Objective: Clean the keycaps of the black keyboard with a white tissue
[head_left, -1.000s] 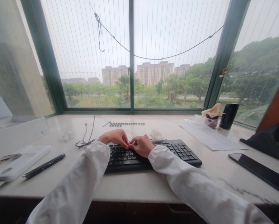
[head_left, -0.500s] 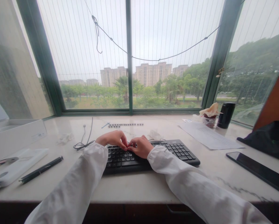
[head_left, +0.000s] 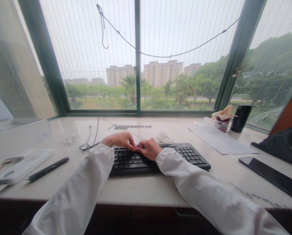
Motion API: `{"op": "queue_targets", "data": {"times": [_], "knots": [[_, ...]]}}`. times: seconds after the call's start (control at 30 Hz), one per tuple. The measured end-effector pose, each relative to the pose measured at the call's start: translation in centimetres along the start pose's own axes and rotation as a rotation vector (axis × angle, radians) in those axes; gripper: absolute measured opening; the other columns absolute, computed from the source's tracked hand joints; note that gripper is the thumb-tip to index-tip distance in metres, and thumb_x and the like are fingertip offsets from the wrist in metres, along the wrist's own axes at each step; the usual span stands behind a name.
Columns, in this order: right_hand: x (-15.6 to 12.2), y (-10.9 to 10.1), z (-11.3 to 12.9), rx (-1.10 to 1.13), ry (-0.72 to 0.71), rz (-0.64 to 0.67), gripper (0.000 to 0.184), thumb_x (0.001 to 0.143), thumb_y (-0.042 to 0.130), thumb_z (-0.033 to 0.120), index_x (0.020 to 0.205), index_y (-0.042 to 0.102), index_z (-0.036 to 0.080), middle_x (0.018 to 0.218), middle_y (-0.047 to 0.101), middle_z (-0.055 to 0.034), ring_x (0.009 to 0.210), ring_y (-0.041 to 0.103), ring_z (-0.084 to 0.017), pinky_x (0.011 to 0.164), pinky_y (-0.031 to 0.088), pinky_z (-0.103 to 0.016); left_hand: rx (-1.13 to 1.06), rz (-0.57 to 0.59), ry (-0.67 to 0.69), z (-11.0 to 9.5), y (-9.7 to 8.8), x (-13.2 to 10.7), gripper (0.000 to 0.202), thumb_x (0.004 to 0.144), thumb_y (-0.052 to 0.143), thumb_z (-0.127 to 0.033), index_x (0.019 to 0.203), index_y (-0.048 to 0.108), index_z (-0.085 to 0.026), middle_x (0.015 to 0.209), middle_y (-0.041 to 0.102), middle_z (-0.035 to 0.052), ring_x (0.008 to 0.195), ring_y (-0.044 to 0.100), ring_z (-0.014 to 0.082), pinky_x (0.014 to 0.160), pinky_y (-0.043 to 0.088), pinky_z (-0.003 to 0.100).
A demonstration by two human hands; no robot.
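A black keyboard (head_left: 141, 170) lies on the pale stone sill in front of me, its number pad to the right. Over its upper keys, my left hand (head_left: 123, 140) bends down from the left with its fingers pinched together. My right hand (head_left: 149, 149) meets it from the right, thumb and fingertips closed at the same spot. Whatever sits between the fingertips is too small to make out. Behind the hands, small keycaps (head_left: 133, 126) stand in a long row with a shorter row in front, beside a thin blue stick (head_left: 111, 126).
To the left lie a black pen (head_left: 48, 169), a white power bank (head_left: 21, 166), a coiled cable (head_left: 87, 147) and a white box (head_left: 19, 133). On the right are a phone (head_left: 270, 176), a paper sheet (head_left: 221, 138) and a black cylinder (head_left: 241, 118). Crumpled tissue (head_left: 163, 137) lies behind the keyboard.
The camera view has tilted slightly, so the scene sits a little higher and further right. Both hands stay pinched together over the same part of the keyboard.
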State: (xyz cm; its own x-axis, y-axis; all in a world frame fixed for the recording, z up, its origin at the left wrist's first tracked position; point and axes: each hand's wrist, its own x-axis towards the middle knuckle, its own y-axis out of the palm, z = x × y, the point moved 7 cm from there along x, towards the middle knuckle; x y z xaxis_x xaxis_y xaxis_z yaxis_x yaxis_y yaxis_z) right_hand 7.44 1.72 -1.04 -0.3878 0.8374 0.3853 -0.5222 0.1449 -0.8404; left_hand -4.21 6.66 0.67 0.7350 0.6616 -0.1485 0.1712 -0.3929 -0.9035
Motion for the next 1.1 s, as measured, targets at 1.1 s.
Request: {"op": "queue_targets", "data": {"times": [1.1], "knots": [[-0.01,0.54,-0.37,0.092,0.088,0.017,0.018,0.080,0.066,0.039,0.084,0.076,0.024,0.075,0.072,0.0005,0.070,0.062,-0.013,0.068,0.042,-0.024,0.026,-0.059,-0.039,-0.53,-0.41,-0.03,0.026,0.061,0.078,-0.040,0.080,0.080,-0.023,0.073,0.074,0.0004,0.070,0.060,0.0147,0.063,0.038,0.023]]}}
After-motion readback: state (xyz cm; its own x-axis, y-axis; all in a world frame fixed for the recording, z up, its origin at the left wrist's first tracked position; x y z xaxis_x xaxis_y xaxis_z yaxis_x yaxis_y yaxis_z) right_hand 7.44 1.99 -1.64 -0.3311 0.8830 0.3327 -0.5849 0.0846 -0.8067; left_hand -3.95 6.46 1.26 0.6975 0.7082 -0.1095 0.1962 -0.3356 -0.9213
